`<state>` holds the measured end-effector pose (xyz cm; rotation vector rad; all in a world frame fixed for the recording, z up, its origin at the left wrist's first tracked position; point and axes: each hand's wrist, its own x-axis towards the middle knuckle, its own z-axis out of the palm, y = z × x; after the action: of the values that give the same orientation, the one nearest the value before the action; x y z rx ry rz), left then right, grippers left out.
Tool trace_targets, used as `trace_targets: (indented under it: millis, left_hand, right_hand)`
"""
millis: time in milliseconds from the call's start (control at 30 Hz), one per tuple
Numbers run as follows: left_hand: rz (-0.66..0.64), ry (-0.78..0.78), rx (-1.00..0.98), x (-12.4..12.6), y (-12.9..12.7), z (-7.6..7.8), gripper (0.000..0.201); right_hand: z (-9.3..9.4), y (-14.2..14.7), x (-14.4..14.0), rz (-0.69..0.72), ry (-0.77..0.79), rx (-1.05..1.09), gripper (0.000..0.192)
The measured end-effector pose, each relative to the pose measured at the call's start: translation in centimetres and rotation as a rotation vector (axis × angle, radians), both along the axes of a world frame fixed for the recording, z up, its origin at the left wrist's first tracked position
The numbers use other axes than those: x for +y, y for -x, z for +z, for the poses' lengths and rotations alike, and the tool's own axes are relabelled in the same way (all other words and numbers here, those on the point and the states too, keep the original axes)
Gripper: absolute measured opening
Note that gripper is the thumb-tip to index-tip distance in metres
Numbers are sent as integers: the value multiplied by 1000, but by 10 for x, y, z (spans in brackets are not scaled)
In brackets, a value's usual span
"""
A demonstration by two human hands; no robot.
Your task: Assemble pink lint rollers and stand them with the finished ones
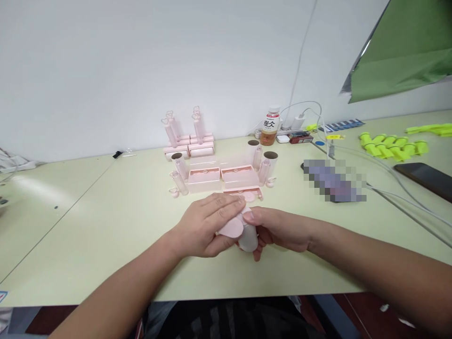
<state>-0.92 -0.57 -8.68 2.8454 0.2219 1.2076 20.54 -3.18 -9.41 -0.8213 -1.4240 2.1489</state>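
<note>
Above the front part of the table, both hands meet on a partly assembled lint roller. My left hand is closed over the top of it, fingers laid across a pink plastic part with a rounded end. My right hand wraps the other side of the white paper roll, thumb on top and fingers curled beneath. My fingers hide much of the roller. Just beyond them lie a pink open cover and a small pink disc. Farther back sit two pink roller cases, flanked by translucent pink handles.
Rolls with brown cardboard cores stand behind the handles. Lint rollers with upright handles are near the wall. On the right are a drink bottle, white cables, a blurred flat object, yellow-green pieces and a dark phone.
</note>
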Motion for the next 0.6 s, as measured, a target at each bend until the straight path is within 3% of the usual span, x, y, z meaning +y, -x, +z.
trace_targets:
  millis: [200, 600]
  left_hand:
    - [1, -30, 102, -6, -2, 1, 58]
    - [3, -25, 117, -12, -3, 3, 49]
  right_hand:
    - [10, 0, -3, -28, -140, -121, 41]
    - [15, -2, 0, 26, -124, -146, 30]
